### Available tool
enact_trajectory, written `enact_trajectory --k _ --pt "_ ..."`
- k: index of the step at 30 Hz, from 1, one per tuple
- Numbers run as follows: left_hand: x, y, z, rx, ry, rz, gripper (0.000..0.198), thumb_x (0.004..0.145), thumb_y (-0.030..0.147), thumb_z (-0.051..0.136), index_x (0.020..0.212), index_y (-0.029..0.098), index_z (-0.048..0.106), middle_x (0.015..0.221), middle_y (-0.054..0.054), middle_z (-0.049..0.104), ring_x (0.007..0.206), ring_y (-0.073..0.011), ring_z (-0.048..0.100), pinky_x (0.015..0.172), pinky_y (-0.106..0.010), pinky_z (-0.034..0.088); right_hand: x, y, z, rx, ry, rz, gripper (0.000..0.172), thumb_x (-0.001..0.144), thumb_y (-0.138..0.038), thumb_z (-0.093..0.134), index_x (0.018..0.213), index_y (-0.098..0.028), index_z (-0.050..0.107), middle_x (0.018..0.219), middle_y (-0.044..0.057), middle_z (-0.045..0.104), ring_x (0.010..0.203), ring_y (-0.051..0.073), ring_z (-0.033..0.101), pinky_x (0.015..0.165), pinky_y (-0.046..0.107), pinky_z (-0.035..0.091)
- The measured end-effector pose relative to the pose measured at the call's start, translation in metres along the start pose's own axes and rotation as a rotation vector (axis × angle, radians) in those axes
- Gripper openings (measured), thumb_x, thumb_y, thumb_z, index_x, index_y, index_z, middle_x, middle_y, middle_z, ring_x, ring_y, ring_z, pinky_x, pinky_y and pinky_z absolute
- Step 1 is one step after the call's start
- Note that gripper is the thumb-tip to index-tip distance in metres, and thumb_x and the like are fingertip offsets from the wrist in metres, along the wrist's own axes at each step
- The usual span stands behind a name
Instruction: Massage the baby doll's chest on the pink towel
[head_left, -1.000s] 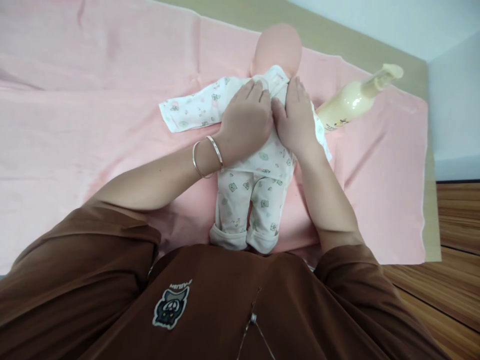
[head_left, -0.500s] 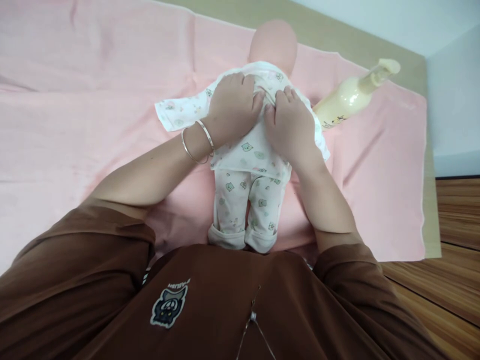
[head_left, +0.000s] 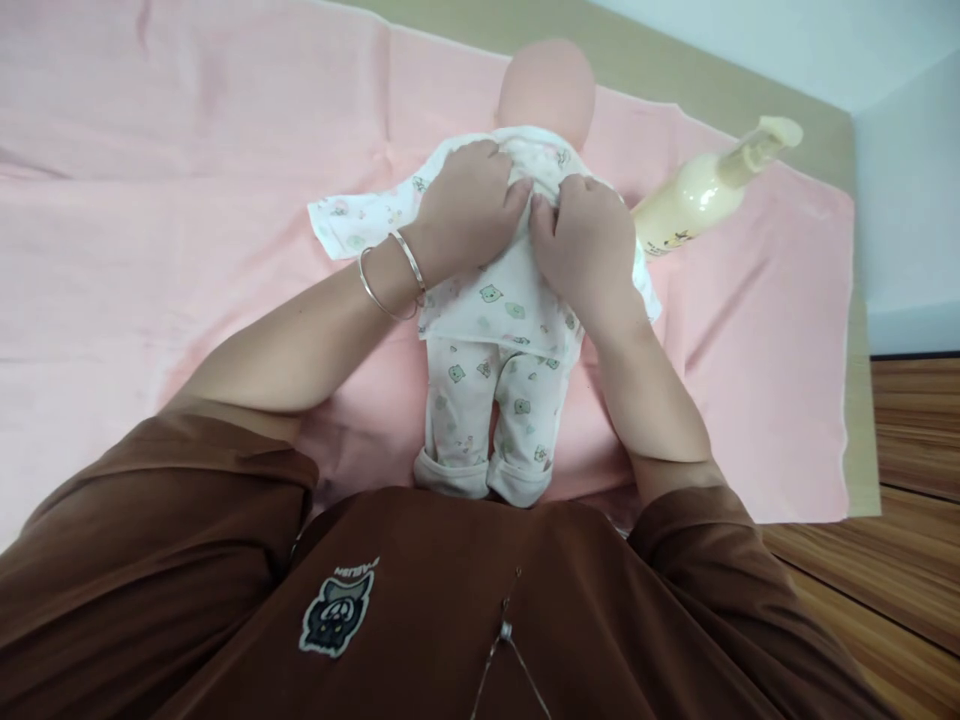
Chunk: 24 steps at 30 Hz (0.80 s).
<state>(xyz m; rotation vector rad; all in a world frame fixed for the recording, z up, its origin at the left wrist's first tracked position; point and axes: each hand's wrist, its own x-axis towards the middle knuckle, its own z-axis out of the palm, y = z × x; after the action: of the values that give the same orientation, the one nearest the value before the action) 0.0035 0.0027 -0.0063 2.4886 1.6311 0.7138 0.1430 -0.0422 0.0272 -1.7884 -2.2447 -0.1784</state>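
Observation:
A baby doll (head_left: 548, 90) lies lengthwise before me, its smooth head away from me and no face showing. It wears a white printed shirt (head_left: 491, 305) and matching pants (head_left: 459, 410) with turned-up cuffs. My left hand (head_left: 474, 205), with two silver bangles on the wrist, grips the upper part of the shirt with bent fingers. Close beside it, my right hand (head_left: 589, 240) is curled on the same cloth. Thumbs point toward each other, with small folds of fabric between them. Most fingertips are hidden by the hands. One sleeve (head_left: 356, 222) lies stretched out to the left.
A pale yellow pump bottle (head_left: 694, 195) stands right of the doll, near my right hand. Beneath everything is a pink cloth (head_left: 780, 350) over a light wooden tabletop (head_left: 750, 75). Wooden flooring (head_left: 919, 430) shows at the right, beyond the table's edge.
My right hand has shifted slightly right, and its fingers are tucked in more. The shirt's folds between my hands look flatter. The doll and bottle stay in place.

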Motion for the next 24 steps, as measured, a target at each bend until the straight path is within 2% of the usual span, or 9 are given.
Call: enact_trajectory --k 3,6,9,13,17,20,24 --pt "0.003 -0.004 0.005 -0.052 0.019 -0.069 0.021 0.091 0.033 0.035 0.091 0.023 0.054 0.093 -0.009 0.056 0.087 -0.0242 0.045 0.083 -0.043 0.037 -0.005 -0.007 -0.002 -0.005 0.029 -0.015 0.027 0.094 -0.033 0.031 0.087 -0.019 0.053 0.086 0.012 0.058 0.089 0.03 0.052 0.08 0.043 0.045" --pt "-0.001 -0.002 0.004 -0.104 0.058 -0.071 0.025 0.089 0.034 0.032 0.095 0.026 0.055 0.098 -0.009 0.056 0.092 -0.0261 0.046 0.086 -0.044 0.035 -0.007 -0.008 -0.003 -0.034 0.035 -0.021 0.026 0.093 -0.031 0.032 0.086 -0.02 0.054 0.086 0.011 0.059 0.089 0.029 0.053 0.078 0.042 0.046" --pt "-0.005 0.001 0.002 -0.159 0.077 -0.074 0.033 0.086 0.039 0.027 0.098 0.032 0.058 0.098 -0.009 0.056 0.094 -0.03 0.046 0.086 -0.046 0.035 -0.005 -0.005 -0.005 -0.031 0.001 -0.032 0.029 0.093 -0.033 0.03 0.089 -0.021 0.055 0.093 0.011 0.059 0.098 0.029 0.053 0.085 0.043 0.046" --pt "-0.005 0.002 0.003 -0.151 0.122 -0.081 0.036 0.085 0.041 0.028 0.102 0.035 0.058 0.098 -0.008 0.056 0.093 -0.031 0.047 0.086 -0.046 0.036 0.002 -0.001 -0.005 0.0 -0.111 -0.005 0.031 0.093 -0.033 0.028 0.097 -0.02 0.056 0.11 0.011 0.058 0.115 0.03 0.046 0.102 0.052 0.033" --pt "-0.005 0.002 0.003 -0.146 0.111 -0.1 0.036 0.084 0.041 0.029 0.104 0.034 0.058 0.099 -0.008 0.056 0.095 -0.0312 0.047 0.087 -0.045 0.035 0.01 0.004 0.003 0.061 -0.098 0.063 0.028 0.091 -0.035 0.032 0.103 -0.021 0.054 0.125 0.009 0.051 0.125 0.029 0.038 0.108 0.054 0.025" --pt "-0.005 0.002 0.003 -0.121 0.101 -0.097 0.036 0.086 0.041 0.028 0.106 0.033 0.057 0.101 -0.007 0.056 0.096 -0.0298 0.047 0.087 -0.043 0.035 0.013 0.009 0.009 0.09 -0.083 0.045 0.029 0.091 -0.039 0.034 0.104 -0.021 0.053 0.124 0.01 0.052 0.122 0.029 0.041 0.107 0.054 0.026" --pt "-0.004 0.001 0.007 -0.07 0.095 -0.113 0.032 0.087 0.038 0.033 0.107 0.025 0.055 0.103 -0.009 0.055 0.095 -0.0269 0.046 0.088 -0.042 0.034 0.013 0.012 0.012 0.08 -0.046 0.028 0.031 0.091 -0.039 0.033 0.104 -0.02 0.053 0.116 0.011 0.056 0.116 0.029 0.046 0.103 0.051 0.032"
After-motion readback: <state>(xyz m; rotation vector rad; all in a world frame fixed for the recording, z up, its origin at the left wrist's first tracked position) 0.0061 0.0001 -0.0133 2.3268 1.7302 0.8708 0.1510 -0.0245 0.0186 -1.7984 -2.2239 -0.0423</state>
